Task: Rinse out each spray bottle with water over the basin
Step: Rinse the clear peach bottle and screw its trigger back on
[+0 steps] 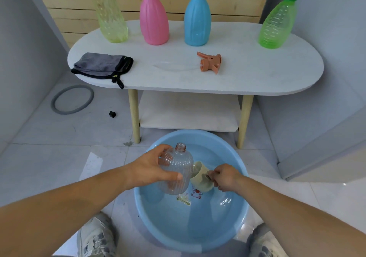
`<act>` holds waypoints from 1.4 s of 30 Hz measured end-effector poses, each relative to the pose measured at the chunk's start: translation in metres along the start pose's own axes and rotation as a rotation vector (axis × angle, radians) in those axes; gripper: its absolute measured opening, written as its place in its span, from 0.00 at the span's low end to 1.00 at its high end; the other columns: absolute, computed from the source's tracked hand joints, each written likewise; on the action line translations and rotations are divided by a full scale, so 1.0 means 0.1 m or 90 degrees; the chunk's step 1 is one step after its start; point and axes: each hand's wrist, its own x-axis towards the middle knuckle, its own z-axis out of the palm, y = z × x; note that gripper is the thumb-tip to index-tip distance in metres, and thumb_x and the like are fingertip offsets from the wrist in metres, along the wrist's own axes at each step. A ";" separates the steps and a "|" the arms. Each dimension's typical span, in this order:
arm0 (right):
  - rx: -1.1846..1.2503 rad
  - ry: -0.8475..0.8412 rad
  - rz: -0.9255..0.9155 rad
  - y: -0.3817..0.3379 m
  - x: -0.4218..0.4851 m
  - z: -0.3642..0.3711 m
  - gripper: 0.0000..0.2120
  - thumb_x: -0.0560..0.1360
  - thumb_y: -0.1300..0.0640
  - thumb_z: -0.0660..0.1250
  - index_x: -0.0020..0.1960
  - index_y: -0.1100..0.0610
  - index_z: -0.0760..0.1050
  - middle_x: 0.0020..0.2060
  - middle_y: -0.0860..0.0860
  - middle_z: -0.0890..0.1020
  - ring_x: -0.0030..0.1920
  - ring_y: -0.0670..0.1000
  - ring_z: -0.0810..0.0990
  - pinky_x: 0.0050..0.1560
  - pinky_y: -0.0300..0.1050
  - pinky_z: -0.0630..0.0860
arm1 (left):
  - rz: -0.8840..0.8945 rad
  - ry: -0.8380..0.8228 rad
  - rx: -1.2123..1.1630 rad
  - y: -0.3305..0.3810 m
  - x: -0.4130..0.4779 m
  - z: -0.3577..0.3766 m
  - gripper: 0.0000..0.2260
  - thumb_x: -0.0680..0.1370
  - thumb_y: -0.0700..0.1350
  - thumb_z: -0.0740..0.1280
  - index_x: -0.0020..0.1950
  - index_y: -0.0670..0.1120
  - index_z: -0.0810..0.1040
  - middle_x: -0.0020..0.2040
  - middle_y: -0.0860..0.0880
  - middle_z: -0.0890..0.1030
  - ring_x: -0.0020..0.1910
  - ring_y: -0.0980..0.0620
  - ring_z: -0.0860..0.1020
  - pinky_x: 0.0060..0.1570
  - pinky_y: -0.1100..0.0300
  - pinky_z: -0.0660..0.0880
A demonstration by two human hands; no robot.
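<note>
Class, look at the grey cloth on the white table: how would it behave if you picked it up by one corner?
Probably floppy: the grey cloth lies in soft folds, and its black strap droops over the table edge. Likely light, since it looks thin. Being flat and soft, it should not roll if pushed.

Left grip; right grip; both curled

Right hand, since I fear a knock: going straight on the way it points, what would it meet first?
The right hand grips the beige cup; pushed on, that cup would probably meet the clear bottle in the left hand, though depth is unclear.
</note>
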 end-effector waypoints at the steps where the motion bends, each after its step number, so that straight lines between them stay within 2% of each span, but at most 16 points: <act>1: 0.049 -0.003 -0.009 -0.01 -0.02 -0.03 0.17 0.80 0.48 0.63 0.39 0.59 0.76 0.37 0.57 0.81 0.35 0.54 0.75 0.42 0.48 0.79 | 0.004 0.004 0.004 0.02 -0.02 -0.02 0.46 0.56 0.63 0.83 0.71 0.57 0.70 0.63 0.53 0.80 0.64 0.54 0.79 0.67 0.51 0.78; 3: 0.110 -0.008 -0.046 -0.04 -0.08 -0.10 0.17 0.80 0.51 0.64 0.36 0.59 0.75 0.34 0.54 0.79 0.35 0.53 0.74 0.40 0.46 0.76 | 0.016 0.017 0.008 0.07 -0.07 -0.07 0.45 0.57 0.62 0.83 0.71 0.57 0.70 0.62 0.53 0.80 0.63 0.54 0.80 0.66 0.52 0.78; 6: 0.126 -0.010 -0.121 -0.16 -0.25 -0.24 0.17 0.80 0.51 0.65 0.35 0.58 0.75 0.33 0.53 0.79 0.36 0.52 0.75 0.42 0.46 0.77 | 0.027 0.033 0.019 0.18 -0.17 -0.19 0.40 0.63 0.56 0.85 0.70 0.55 0.70 0.61 0.52 0.80 0.62 0.54 0.80 0.64 0.56 0.78; 11: 0.163 0.006 -0.209 -0.47 -0.68 -0.58 0.15 0.81 0.52 0.65 0.39 0.60 0.77 0.35 0.54 0.80 0.36 0.50 0.78 0.44 0.44 0.80 | 0.084 0.040 0.046 0.50 -0.34 -0.44 0.36 0.68 0.47 0.83 0.71 0.53 0.70 0.60 0.51 0.82 0.58 0.55 0.82 0.57 0.63 0.79; 13: 0.176 0.018 -0.235 -0.61 -0.88 -0.75 0.15 0.81 0.53 0.65 0.39 0.61 0.78 0.34 0.54 0.81 0.36 0.49 0.79 0.43 0.43 0.80 | 0.095 0.048 0.037 0.63 -0.41 -0.55 0.36 0.67 0.47 0.84 0.70 0.53 0.70 0.59 0.51 0.82 0.59 0.53 0.82 0.55 0.61 0.80; 17: 0.203 0.058 -0.276 -0.84 -1.33 -1.09 0.16 0.82 0.54 0.63 0.39 0.61 0.77 0.35 0.55 0.81 0.37 0.51 0.80 0.40 0.40 0.81 | 0.116 0.077 0.040 0.89 -0.63 -0.73 0.40 0.61 0.56 0.84 0.68 0.58 0.70 0.59 0.53 0.83 0.57 0.51 0.83 0.50 0.52 0.83; 20: 0.207 0.110 -0.324 -0.96 -1.63 -1.33 0.16 0.81 0.53 0.64 0.38 0.60 0.79 0.35 0.54 0.83 0.39 0.51 0.81 0.48 0.47 0.83 | 0.158 0.065 0.032 1.04 -0.79 -0.82 0.38 0.61 0.55 0.82 0.68 0.58 0.71 0.60 0.53 0.83 0.58 0.55 0.83 0.56 0.56 0.82; 22: 0.216 0.139 -0.350 -1.02 -1.77 -1.45 0.15 0.80 0.53 0.65 0.38 0.60 0.80 0.35 0.54 0.83 0.39 0.51 0.82 0.50 0.49 0.83 | 0.170 0.058 0.036 1.10 -0.86 -0.84 0.39 0.60 0.58 0.82 0.68 0.58 0.71 0.60 0.55 0.84 0.59 0.56 0.83 0.61 0.55 0.80; 25: 0.226 0.175 -0.401 -1.10 -1.91 -1.58 0.16 0.80 0.55 0.65 0.40 0.64 0.80 0.36 0.58 0.83 0.39 0.51 0.82 0.53 0.53 0.82 | 0.170 0.053 0.023 1.09 -0.90 -0.82 0.38 0.61 0.57 0.82 0.68 0.57 0.71 0.60 0.53 0.84 0.60 0.54 0.83 0.63 0.52 0.80; 28: 0.222 0.214 -0.447 -1.15 -2.01 -1.65 0.16 0.80 0.54 0.65 0.40 0.63 0.81 0.37 0.60 0.84 0.39 0.51 0.82 0.52 0.50 0.83 | 0.163 0.047 0.024 1.08 -0.87 -0.74 0.39 0.61 0.56 0.84 0.68 0.58 0.71 0.59 0.54 0.84 0.59 0.54 0.83 0.62 0.53 0.80; 32: 0.213 0.245 -0.498 -1.23 -2.11 -1.69 0.14 0.79 0.55 0.66 0.39 0.61 0.82 0.37 0.58 0.84 0.39 0.51 0.82 0.49 0.46 0.83 | 0.177 0.048 0.010 1.07 -0.79 -0.64 0.35 0.67 0.45 0.83 0.68 0.55 0.70 0.60 0.52 0.84 0.59 0.55 0.83 0.62 0.56 0.80; 37: 0.179 0.282 -0.531 -1.29 -2.15 -1.68 0.12 0.78 0.56 0.67 0.39 0.56 0.83 0.37 0.55 0.85 0.39 0.50 0.83 0.47 0.41 0.82 | 0.195 0.060 0.007 1.09 -0.72 -0.60 0.40 0.66 0.45 0.84 0.73 0.54 0.68 0.62 0.53 0.82 0.60 0.59 0.82 0.61 0.61 0.80; 42: 0.108 0.336 -0.552 -1.30 -2.17 -1.67 0.11 0.78 0.50 0.68 0.38 0.52 0.83 0.37 0.52 0.85 0.42 0.57 0.82 0.51 0.56 0.78 | 0.216 0.065 0.021 1.09 -0.70 -0.57 0.35 0.66 0.46 0.84 0.68 0.57 0.73 0.60 0.56 0.83 0.60 0.60 0.82 0.59 0.65 0.79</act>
